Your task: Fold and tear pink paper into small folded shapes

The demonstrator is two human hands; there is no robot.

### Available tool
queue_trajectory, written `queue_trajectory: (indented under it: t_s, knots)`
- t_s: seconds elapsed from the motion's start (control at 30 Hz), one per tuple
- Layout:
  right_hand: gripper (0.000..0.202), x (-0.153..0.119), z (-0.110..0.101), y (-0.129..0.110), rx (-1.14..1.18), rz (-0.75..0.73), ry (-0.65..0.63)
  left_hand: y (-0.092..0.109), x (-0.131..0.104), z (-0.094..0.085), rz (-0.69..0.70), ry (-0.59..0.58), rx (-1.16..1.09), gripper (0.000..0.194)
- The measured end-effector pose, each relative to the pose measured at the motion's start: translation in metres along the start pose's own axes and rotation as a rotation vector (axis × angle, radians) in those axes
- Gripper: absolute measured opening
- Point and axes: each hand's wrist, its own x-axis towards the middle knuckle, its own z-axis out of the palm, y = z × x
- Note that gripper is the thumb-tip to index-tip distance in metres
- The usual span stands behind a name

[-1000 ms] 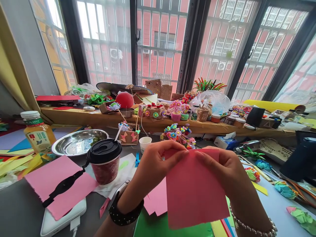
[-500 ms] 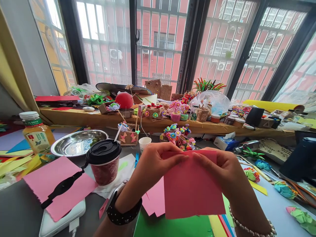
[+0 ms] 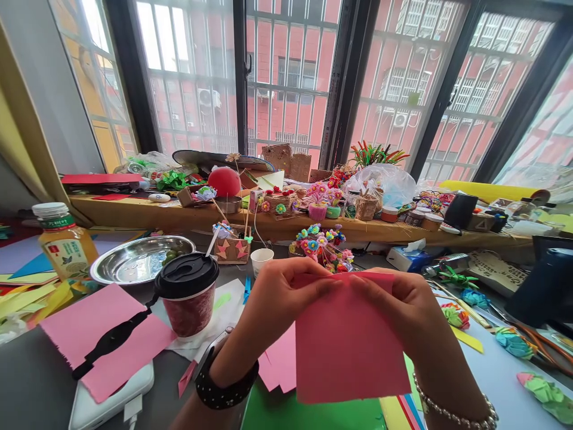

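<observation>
A sheet of pink paper hangs between my two hands, its upper edge pinched between thumbs and fingers. My left hand grips that edge left of the middle, and my right hand grips it just to the right, the thumbs close together. The fingers behind the sheet are partly hidden. Below it lie more pink paper pieces and a green sheet. Left of my left wrist is a lidded paper cup.
A pink sheet with a black strap rests over a white power bank. Behind are a juice bottle, a steel plate and a small white cup. Crumpled paper flowers lie at right. Crafts crowd the windowsill.
Both hands keep their pinch on the pink paper. The lower edge of the sheet has swung slightly down and toward me; little else differs.
</observation>
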Motion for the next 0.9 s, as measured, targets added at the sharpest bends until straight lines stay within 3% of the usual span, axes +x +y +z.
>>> queue_trajectory:
  t_s: [0.9]
  knots:
    - [0.020, -0.0026, 0.0015, -0.0021, 0.006, -0.032, -0.002, 0.0028, -0.0032, 0.0023, -0.031, -0.002, -0.081, 0.007]
